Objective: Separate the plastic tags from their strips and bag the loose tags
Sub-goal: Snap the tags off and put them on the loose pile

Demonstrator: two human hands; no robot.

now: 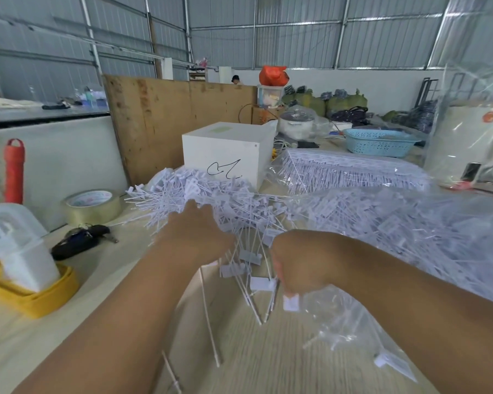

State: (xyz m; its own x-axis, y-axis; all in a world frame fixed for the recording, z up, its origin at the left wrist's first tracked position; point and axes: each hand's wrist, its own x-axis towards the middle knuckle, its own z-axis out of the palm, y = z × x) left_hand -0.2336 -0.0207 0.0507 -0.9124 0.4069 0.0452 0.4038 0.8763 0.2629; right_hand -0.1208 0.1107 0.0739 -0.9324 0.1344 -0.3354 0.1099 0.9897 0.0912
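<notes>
Two hands at work before the white box (pixel 225 150), the landmark here. Far left of the box: a red spool (pixel 14 170), a white tub in a yellow lid (pixel 32 291), a tape roll (pixel 93 206), dark keys (pixel 81 240). Just in front of the box, a heap of plastic tags (pixel 188 191), loose and tangled. Left hand (pixel 195 231) reaching into that heap, fingers buried among the tags (spread or curled, cannot tell). Below the box, nearer the camera, right hand (pixel 299 265) curled tight around a bunch of tag strips (pixel 251 280), stems hanging downward. Under that hand, a clear bag (pixel 350 322). Right of the box, bagged strips (pixel 347 169) stacked flat, and a blue basket (pixel 380 142) behind them.
</notes>
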